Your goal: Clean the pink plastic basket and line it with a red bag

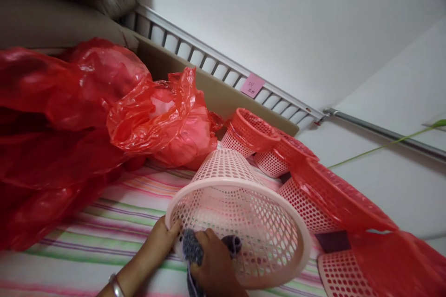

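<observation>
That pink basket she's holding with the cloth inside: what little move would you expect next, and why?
Probably a short sweep of the grey cloth further along the inner wall. The right hand presses it just inside the rim of the pink basket, which lies on its side, while the left hand steadies the rim; most of the mesh lies beyond the cloth.

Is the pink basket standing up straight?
No, the pink basket lies tipped on its side on the striped cloth, its open mouth facing the camera.
</observation>
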A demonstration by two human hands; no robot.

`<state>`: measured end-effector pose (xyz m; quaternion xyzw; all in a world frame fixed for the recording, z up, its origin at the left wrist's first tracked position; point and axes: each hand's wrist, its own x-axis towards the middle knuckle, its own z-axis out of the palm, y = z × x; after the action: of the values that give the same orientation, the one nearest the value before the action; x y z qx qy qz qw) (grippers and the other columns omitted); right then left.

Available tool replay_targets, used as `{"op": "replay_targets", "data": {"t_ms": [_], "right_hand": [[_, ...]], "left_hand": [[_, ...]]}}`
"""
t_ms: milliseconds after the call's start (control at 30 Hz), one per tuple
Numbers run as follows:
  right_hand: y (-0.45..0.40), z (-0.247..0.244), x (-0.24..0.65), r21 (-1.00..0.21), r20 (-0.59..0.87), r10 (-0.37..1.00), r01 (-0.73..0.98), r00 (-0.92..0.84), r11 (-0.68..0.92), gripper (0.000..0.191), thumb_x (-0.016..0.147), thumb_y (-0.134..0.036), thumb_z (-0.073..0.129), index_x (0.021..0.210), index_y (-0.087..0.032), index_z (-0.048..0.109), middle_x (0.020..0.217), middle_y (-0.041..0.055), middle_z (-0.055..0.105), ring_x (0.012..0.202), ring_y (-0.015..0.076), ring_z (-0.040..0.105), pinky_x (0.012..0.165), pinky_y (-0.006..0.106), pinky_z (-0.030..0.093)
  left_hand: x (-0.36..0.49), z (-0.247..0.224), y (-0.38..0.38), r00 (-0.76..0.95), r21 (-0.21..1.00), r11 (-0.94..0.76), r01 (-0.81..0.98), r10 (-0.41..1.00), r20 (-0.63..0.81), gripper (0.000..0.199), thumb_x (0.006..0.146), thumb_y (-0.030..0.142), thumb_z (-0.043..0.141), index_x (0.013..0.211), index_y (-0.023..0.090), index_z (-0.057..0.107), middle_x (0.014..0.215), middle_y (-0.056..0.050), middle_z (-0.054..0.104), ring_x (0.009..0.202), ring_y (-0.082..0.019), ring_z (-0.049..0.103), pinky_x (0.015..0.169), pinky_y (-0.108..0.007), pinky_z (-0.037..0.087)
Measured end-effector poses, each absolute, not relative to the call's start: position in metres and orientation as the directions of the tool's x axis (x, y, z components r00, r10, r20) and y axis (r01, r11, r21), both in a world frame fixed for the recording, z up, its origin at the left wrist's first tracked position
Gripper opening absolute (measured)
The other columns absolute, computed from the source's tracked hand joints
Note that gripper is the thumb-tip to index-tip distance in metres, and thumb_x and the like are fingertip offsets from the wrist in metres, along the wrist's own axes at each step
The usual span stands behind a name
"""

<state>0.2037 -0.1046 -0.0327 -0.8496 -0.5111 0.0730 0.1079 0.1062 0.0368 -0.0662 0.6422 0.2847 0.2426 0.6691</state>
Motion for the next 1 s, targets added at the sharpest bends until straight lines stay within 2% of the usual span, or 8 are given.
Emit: {"op": "replay_targets", "data": {"t_ms": [133, 300, 433, 533, 633, 800, 900, 1000], "right_hand": [[-0.088, -0.033, 0.221, -0.252, 0.073, 0.840, 0.825, 0.538, -0.506, 0.047, 0.061, -0.015, 0.050, 0.108, -0.022, 0.058, 0.098, 0.0050, 0.058, 0.095, 0.0206, 0.055, 0.085, 0.029, 0.039], [-0.030, -0.032, 0.279, -0.167, 0.169, 0.667, 0.688, 0.726, -0.706, 0.046, 0.072, -0.024, 0.052, 0.117, -0.016, 0.055, 0.104, 0.0111, 0.060, 0.097, 0.0250, 0.057, 0.083, 0.033, 0.043], [0.009, -0.033, 0.324, -0.162, 0.190, 0.665, 0.692, 0.722, -0.704, 0.040, 0.082, -0.026, 0.043, 0.119, -0.016, 0.056, 0.115, 0.0122, 0.059, 0.115, 0.0266, 0.048, 0.096, 0.036, 0.035], [0.023, -0.035, 0.346, -0.184, 0.171, 0.684, 0.705, 0.709, -0.685, 0.040, 0.085, -0.025, 0.040, 0.122, -0.019, 0.055, 0.119, 0.0087, 0.059, 0.122, 0.0251, 0.042, 0.101, 0.036, 0.029], [0.027, -0.034, 0.354, -0.211, 0.122, 0.704, 0.711, 0.700, -0.670, 0.037, 0.084, -0.025, 0.044, 0.116, -0.022, 0.059, 0.110, 0.0055, 0.064, 0.117, 0.0236, 0.047, 0.099, 0.034, 0.032], [0.009, -0.028, 0.322, -0.246, 0.056, 0.729, 0.717, 0.683, -0.653, 0.034, 0.075, -0.025, 0.053, 0.107, -0.019, 0.064, 0.103, 0.0066, 0.066, 0.103, 0.0223, 0.056, 0.089, 0.028, 0.040], [-0.024, -0.028, 0.274, -0.275, 0.060, 0.767, 0.750, 0.638, -0.602, 0.045, 0.068, -0.021, 0.054, 0.112, -0.015, 0.060, 0.102, 0.0083, 0.064, 0.096, 0.0210, 0.058, 0.085, 0.026, 0.041], [-0.066, -0.032, 0.226, -0.338, 0.081, 0.839, 0.806, 0.539, -0.485, 0.043, 0.062, -0.016, 0.052, 0.103, -0.017, 0.061, 0.098, 0.0073, 0.060, 0.094, 0.0214, 0.055, 0.086, 0.029, 0.040]], "left_hand": [[0.106, -0.065, 0.036, 0.746, 0.997, 0.071, 0.041, 0.661, -0.077, 0.040, 0.077, 0.041, 0.046, 0.087, 0.008, 0.068, 0.077, -0.010, 0.074, 0.079, -0.027, 0.067, 0.068, -0.031, 0.052], [0.103, -0.058, 0.036, 0.760, 0.998, 0.064, 0.012, 0.648, -0.051, 0.042, 0.079, 0.039, 0.046, 0.098, 0.009, 0.068, 0.084, -0.010, 0.074, 0.087, -0.028, 0.066, 0.076, -0.033, 0.052], [0.103, -0.054, 0.034, 0.775, 0.996, 0.079, -0.030, 0.632, -0.027, 0.041, 0.080, 0.041, 0.047, 0.100, 0.012, 0.068, 0.090, -0.009, 0.074, 0.091, -0.027, 0.065, 0.083, -0.033, 0.050], [0.104, -0.053, 0.032, 0.801, 0.991, 0.126, 0.037, 0.590, -0.105, 0.047, 0.080, 0.049, 0.045, 0.093, 0.011, 0.069, 0.079, -0.011, 0.073, 0.077, -0.027, 0.066, 0.067, -0.033, 0.054], [0.106, -0.056, 0.030, 0.814, 0.976, 0.181, 0.121, 0.544, -0.201, 0.053, 0.079, 0.056, 0.045, 0.093, 0.011, 0.068, 0.068, -0.010, 0.071, 0.061, -0.023, 0.064, 0.047, -0.028, 0.051], [0.109, -0.063, 0.027, 0.785, 0.970, 0.194, 0.147, 0.573, -0.234, 0.053, 0.078, 0.056, 0.046, 0.099, 0.011, 0.065, 0.068, -0.009, 0.070, 0.053, -0.020, 0.062, 0.041, -0.025, 0.047], [0.110, -0.067, 0.025, 0.760, 0.973, 0.186, 0.136, 0.611, -0.222, 0.052, 0.078, 0.052, 0.048, 0.102, 0.009, 0.065, 0.071, -0.009, 0.071, 0.058, -0.022, 0.064, 0.046, -0.028, 0.050], [0.108, -0.064, 0.029, 0.734, 0.991, 0.132, 0.024, 0.670, -0.107, 0.050, 0.078, 0.050, 0.051, 0.104, 0.009, 0.065, 0.083, -0.010, 0.074, 0.081, -0.026, 0.067, 0.069, -0.032, 0.054]]}}
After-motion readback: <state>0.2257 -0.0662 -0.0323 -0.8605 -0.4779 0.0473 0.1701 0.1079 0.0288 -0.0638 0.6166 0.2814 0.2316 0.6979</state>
